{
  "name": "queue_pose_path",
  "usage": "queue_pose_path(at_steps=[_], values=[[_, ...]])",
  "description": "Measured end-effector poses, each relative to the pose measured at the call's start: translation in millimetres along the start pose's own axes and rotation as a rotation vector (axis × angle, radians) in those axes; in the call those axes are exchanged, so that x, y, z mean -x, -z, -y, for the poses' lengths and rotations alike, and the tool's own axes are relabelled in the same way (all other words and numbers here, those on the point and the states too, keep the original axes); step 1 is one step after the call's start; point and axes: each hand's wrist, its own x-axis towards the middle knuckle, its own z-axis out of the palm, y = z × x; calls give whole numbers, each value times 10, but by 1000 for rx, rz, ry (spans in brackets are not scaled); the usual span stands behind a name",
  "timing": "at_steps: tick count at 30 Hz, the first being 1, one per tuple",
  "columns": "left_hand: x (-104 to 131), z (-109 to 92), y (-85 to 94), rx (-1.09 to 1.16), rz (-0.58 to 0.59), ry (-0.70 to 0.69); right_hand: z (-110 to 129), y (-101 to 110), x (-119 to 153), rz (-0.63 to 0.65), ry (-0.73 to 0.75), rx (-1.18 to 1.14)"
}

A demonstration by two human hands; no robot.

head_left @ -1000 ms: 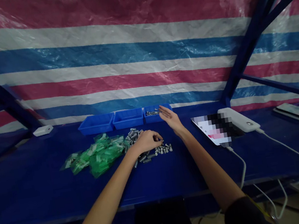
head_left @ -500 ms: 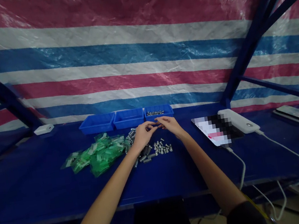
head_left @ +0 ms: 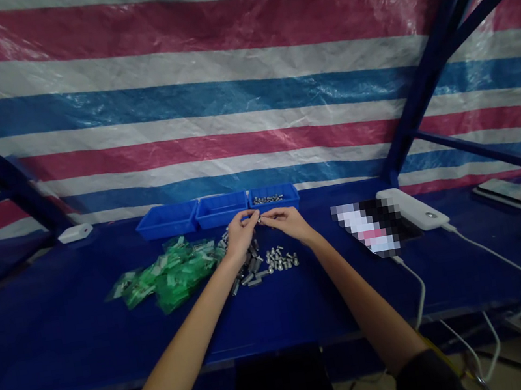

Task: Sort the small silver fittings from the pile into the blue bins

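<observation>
My left hand (head_left: 241,233) and my right hand (head_left: 290,222) meet fingertip to fingertip over the table, just in front of the blue bins. Both are closed in a pinch, and a tiny shiny piece shows between them, too small to name. Below the hands lies a loose group of silver screws (head_left: 280,259). Grey metal cylinders (head_left: 253,267) are heaped beside the screws, partly hidden by my left hand. Farther left is a pile of green plastic bags (head_left: 175,278) with small pale pieces in them.
Three blue bins stand behind my hands: a left bin (head_left: 167,231), a middle bin (head_left: 222,218) and a right bin (head_left: 294,197) with small metal parts inside. A phone (head_left: 370,230) and white power bank (head_left: 414,209) with cables lie right. A white box (head_left: 75,233) sits far left.
My hands have drawn slightly left and their fingertips now meet around a small shiny piece. The view has shifted a little; the piles look the same.
</observation>
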Motion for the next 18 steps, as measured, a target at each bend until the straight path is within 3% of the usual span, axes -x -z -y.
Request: queue_pose_path(at_steps=[3, 10, 18], values=[[16, -8, -13, -7, 16, -1, 20, -1, -3, -13, -6, -48], [31, 17, -24, -103, 189, -49, 72, 20, -17, -144, -32, -64], [20, 58, -4, -142, 177, -66, 123, -2, 0, -156, -65, -51]])
